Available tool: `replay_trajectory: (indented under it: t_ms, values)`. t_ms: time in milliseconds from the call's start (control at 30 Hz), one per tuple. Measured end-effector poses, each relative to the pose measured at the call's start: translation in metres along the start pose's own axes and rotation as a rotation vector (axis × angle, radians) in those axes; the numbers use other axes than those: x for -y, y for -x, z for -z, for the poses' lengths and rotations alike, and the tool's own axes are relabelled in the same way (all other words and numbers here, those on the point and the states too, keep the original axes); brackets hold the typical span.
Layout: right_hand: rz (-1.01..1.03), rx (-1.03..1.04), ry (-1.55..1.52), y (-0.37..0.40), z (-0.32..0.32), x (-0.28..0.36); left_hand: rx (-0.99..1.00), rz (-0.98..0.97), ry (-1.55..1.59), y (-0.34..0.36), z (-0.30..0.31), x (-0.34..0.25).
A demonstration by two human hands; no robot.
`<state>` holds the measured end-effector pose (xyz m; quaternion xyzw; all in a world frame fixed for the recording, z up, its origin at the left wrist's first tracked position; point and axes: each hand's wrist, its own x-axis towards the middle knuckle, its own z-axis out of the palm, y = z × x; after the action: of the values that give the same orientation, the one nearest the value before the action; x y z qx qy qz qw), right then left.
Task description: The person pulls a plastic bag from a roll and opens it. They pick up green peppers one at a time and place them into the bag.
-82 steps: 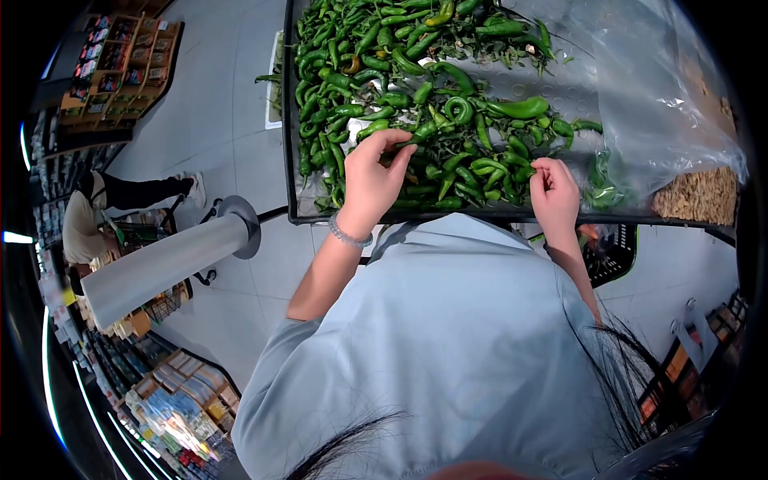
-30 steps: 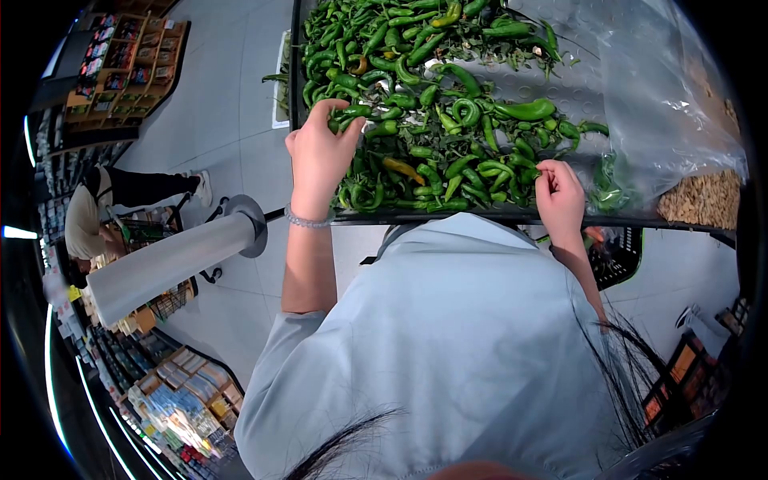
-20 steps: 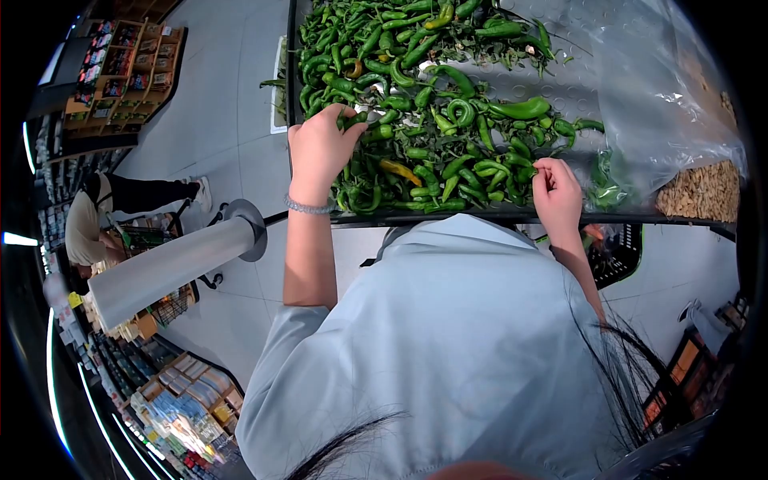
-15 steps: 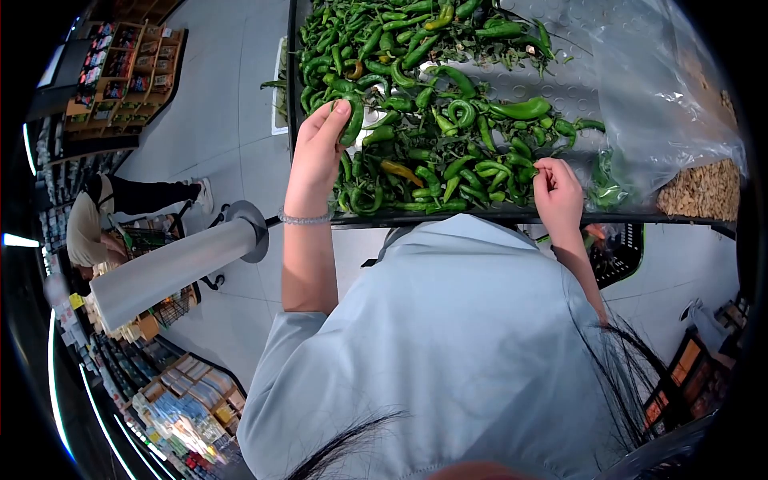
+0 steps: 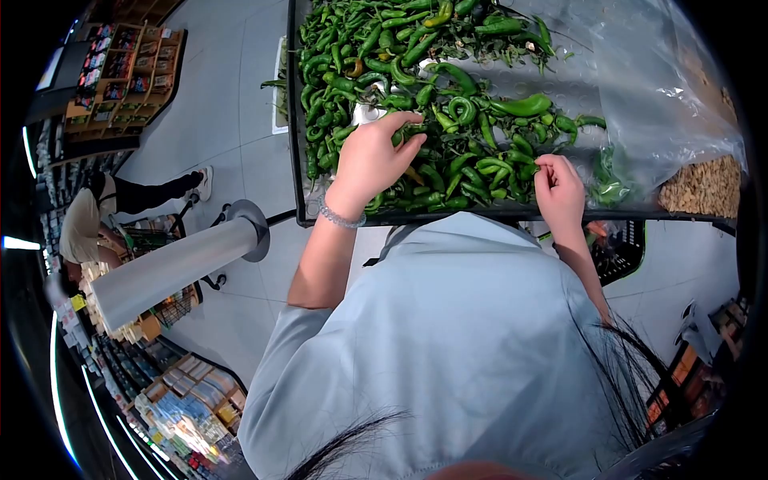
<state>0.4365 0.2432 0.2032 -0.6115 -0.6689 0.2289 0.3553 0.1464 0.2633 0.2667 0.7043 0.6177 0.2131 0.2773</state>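
Long green peppers (image 5: 448, 164), with a few yellowish ones, lie heaped with leafy bits on a dark-rimmed display tray (image 5: 298, 160). My left hand (image 5: 376, 156), wearing a beaded bracelet, reaches palm-down over the left part of the heap. Its thumb and forefinger are apart above the peppers, and no held pepper shows between them; the other fingers are partly hidden. My right hand (image 5: 558, 188) is closed in a pinch at the heap's right edge, beside clear plastic with green peppers (image 5: 610, 184) behind it. What the pinch holds is too small to make out.
Clear plastic (image 5: 660, 88) spreads over the tray's right side, beside brown, peanut-like pieces (image 5: 702, 190). A plastic bag roll (image 5: 180, 264) juts out at left. Below the tray sits a black basket (image 5: 624, 252). A person (image 5: 88, 216) leans over a cart beyond the roll.
My left hand has moved right from the heap's left edge and turned palm-down. The green pepper it held no longer shows in it. My right hand has stayed in place.
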Motion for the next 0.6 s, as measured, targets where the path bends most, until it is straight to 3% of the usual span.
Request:
replay_trajectory:
  t_ms: [100,167,400,600]
  values:
    - [-0.001,0.008,0.001,-0.001,0.001,0.001,0.0,-0.279,-0.195,-0.014,-0.019,-0.009]
    - [0.006,0.01,0.001,-0.001,0.001,0.001,0.045,-0.344,-0.449,-0.022,-0.035,-0.013]
    - [0.012,-0.017,0.006,-0.001,0.001,0.0,0.001,-0.303,-0.464,-0.041,-0.024,-0.016]
    - [0.011,-0.005,0.014,-0.001,0.0,-0.003,0.106,-0.302,-0.512,-0.041,-0.022,-0.004]
